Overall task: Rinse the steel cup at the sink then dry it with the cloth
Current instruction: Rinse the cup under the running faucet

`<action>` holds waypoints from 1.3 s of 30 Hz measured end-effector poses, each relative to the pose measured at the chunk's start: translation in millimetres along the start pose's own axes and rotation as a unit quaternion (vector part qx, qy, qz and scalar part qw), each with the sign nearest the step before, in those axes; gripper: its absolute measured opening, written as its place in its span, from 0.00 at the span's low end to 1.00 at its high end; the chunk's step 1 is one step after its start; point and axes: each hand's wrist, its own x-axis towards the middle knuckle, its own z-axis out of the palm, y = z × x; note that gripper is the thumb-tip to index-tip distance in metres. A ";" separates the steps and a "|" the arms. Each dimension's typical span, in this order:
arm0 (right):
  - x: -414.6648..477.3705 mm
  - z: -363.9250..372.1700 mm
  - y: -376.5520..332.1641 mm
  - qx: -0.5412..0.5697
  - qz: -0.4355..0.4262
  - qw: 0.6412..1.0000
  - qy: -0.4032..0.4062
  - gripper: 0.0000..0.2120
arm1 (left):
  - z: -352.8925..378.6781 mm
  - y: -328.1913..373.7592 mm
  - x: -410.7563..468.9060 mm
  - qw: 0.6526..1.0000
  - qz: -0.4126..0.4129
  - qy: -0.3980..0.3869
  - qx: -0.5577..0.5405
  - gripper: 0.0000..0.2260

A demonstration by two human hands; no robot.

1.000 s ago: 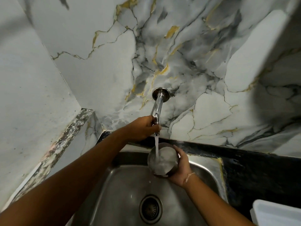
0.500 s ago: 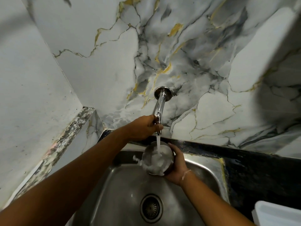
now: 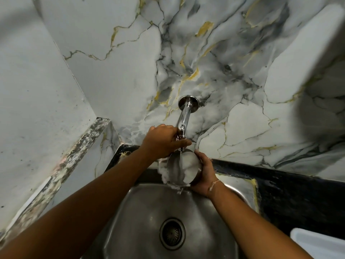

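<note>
Marble-walled round steel sink [image 3: 240, 195]: I judge rinsing underway, drying undone; right hand [image 3: 204, 171] fingers clasp overflowing shiny steel cup [image 3: 183, 168], left hand [image 3: 162, 141] fingers pinch chrome wall tap [image 3: 183, 121].

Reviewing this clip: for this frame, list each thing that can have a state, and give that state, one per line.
Tap: running, a thin stream falls into the cup.
Steel cup: held under the spout, tilted, water spilling over its left rim.
Left hand: closed around the tap's end.
Right hand: gripping the cup's right side.
Sink: wet, drain uncovered.
Cloth: not in view.
</note>
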 end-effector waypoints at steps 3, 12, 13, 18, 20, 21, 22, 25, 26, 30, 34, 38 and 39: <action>-11.2 -3.3 8.7 -0.070 -0.011 0.995 0.064 0.27 | -1.6 6.7 3.3 0.999 -0.007 0.021 0.045 0.25; -49.8 -22.2 70.7 -0.854 -0.210 0.466 0.095 0.36 | 5.2 23.6 -5.6 0.989 -0.053 0.129 0.053 0.41; -53.3 -27.3 80.3 -0.885 -0.225 0.398 0.089 0.37 | 2.9 24.4 -4.4 0.988 -0.033 0.129 0.079 0.48; -58.1 -42.8 102.9 -0.915 -0.216 0.333 0.071 0.36 | -3.0 23.6 4.9 0.980 0.046 0.065 0.183 0.44; -58.3 -48.5 105.4 -0.919 -0.178 0.343 0.082 0.37 | -1.5 22.3 6.0 0.982 0.050 0.058 0.172 0.43; -57.6 -50.9 106.8 -0.920 -0.165 0.345 0.088 0.37 | -0.5 21.7 6.1 0.982 0.052 0.061 0.173 0.43; -56.3 -52.6 108.0 -0.920 -0.157 0.348 0.094 0.37 | 0.6 21.1 6.3 0.981 0.052 0.064 0.176 0.43; -55.9 -51.3 109.5 -0.893 -0.147 0.403 0.135 0.37 | -1.0 22.1 7.8 0.982 0.041 0.063 0.174 0.43; -56.8 -49.9 110.1 -0.871 -0.149 0.441 0.156 0.37 | -1.9 23.3 6.6 0.983 0.037 0.061 0.171 0.43; -80.2 -23.6 101.3 -0.533 -0.190 0.799 0.204 0.24 | 5.3 30.3 -22.6 0.995 0.021 0.099 0.016 0.38; -124.7 -11.3 91.5 -0.090 -0.160 0.964 0.194 0.24 | 49.3 36.7 -90.0 0.961 -0.059 0.221 -0.158 0.26; -161.4 -7.6 96.5 0.000 -0.214 0.958 0.189 0.29 | 99.2 51.4 -142.3 0.924 -0.201 0.155 -0.285 0.26; -167.8 -4.6 99.1 0.003 -0.226 0.953 0.199 0.29 | 107.1 60.0 -150.5 0.908 -0.219 0.125 -0.334 0.26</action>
